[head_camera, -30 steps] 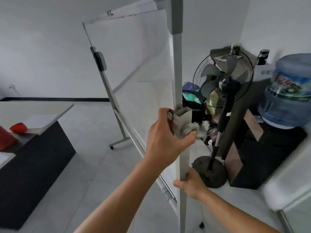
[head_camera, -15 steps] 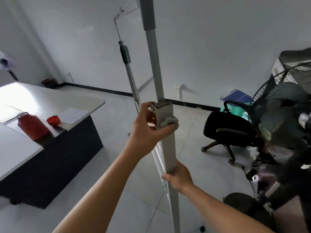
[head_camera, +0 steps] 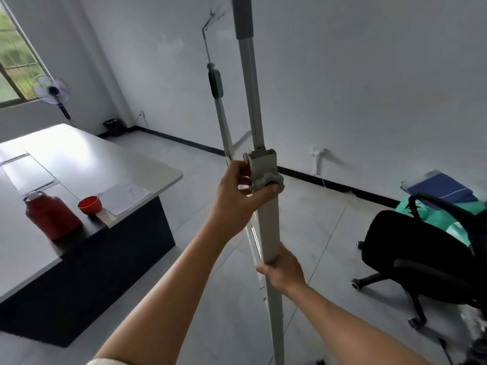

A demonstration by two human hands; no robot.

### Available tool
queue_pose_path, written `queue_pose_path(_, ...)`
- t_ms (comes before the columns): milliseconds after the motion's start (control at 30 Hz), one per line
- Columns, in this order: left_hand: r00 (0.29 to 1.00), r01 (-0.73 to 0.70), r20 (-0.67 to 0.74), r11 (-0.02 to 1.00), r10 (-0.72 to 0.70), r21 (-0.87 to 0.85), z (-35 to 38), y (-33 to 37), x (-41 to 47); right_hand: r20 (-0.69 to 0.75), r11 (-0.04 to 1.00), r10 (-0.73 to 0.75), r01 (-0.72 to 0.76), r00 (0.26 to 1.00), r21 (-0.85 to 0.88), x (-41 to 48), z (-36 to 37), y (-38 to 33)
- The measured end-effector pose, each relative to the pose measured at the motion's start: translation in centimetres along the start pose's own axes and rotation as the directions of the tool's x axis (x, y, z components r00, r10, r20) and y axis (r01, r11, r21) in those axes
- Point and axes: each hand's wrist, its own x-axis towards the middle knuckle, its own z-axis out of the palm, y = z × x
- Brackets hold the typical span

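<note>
A whiteboard stand fills the middle of the head view, seen edge-on. Its near grey upright post rises from the floor, with a thinner inner tube sliding out of its top. My left hand grips the grey clamp knob at the joint, thumb pressed on the knob. Lower down, my right hand holds the post from behind. The far upright carries a dark green clamp.
A white desk with a dark front stands on the left, bearing a red jug, a red bowl and a sheet of paper. A black office chair is on the right; a standing fan by the window.
The view has swung left: the nearby fan and water bottle have left the picture, and the desk and chair have come in. Both hands keep their grip on the post and knob.
</note>
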Motion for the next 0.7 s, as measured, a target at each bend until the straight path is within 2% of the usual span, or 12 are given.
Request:
queue_pose_path(333,0.999,0.028,-0.035,0.999,-0.027,0.037,1.1,-7.3,19.8,0.061,0.999,0.039,-0.04,0.997,0.012,21.2,-1.6,-4.7)
queue_pose_path(600,0.993,-0.009,-0.118,0.999,0.013,0.036,2.0,-13.7,35.6,0.088,0.998,-0.051,0.054,0.995,-0.029,39.4,-2.1,-7.4)
queue_pose_path(700,0.994,-0.013,-0.111,0.996,0.023,0.086,1.9,-15.5,41.1,0.124,0.995,-0.075,0.082,0.989,-0.053,45.4,-2.7,-9.0)
